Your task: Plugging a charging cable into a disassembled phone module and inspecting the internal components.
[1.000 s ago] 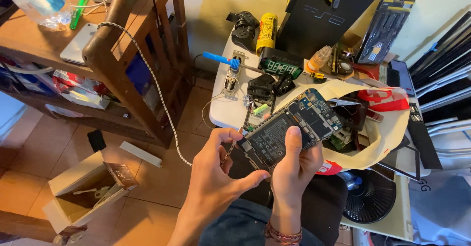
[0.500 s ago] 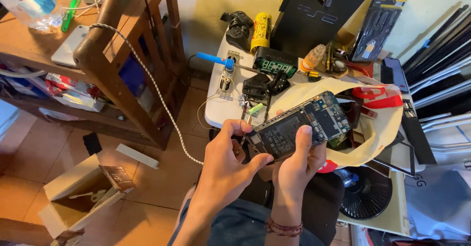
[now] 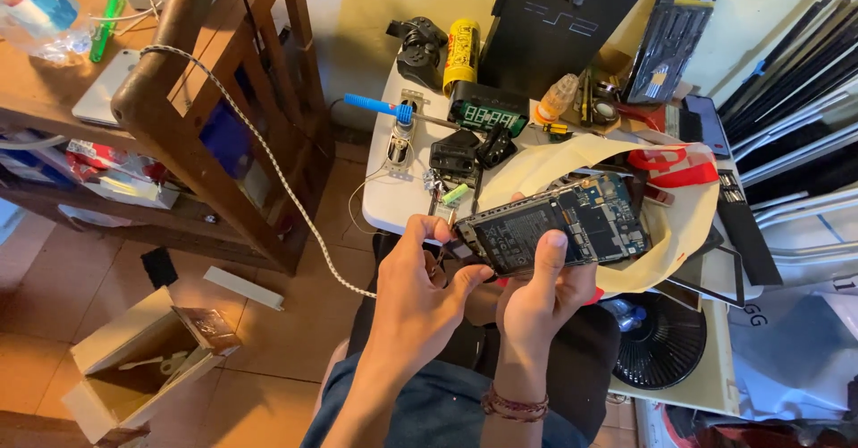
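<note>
Tiled orange floor (image 3: 295, 314) fills the near left, and a small white table (image 3: 380, 202) stands at the middle, crowded with gear against a pale wall. Both hands meet just in front of the table's near edge, over the person's lap. An opened phone (image 3: 554, 229) — back cover off, dark battery and green-blue circuit board showing — lies tilted between them, its right end over a cream bag (image 3: 679, 233) with red handles. Right hand (image 3: 541, 291) cradles the phone from below, fingers curled round its underside and the thumb pressed flat on the battery; a beaded bracelet (image 3: 514, 405) circles that wrist. Left hand (image 3: 420, 300) sits at the phone's left end, thumb and fingers pinched together there around a small tool or part — too small to tell which. Farther back on the table lie a blue-handled screwdriver (image 3: 375, 105), a yellow can (image 3: 460, 53), a black digital display (image 3: 487, 113), a small amber bottle (image 3: 556, 99) and a black console (image 3: 572, 28) standing upright against the wall. A wooden chair (image 3: 214, 99) rises at the far left with a white braided cord (image 3: 268, 162) draped over it and running down toward the hands. An open cardboard box (image 3: 134, 367) rests on the floor at near left, and a black fan (image 3: 666, 341) lies at near right, just beside the person's knee.
</note>
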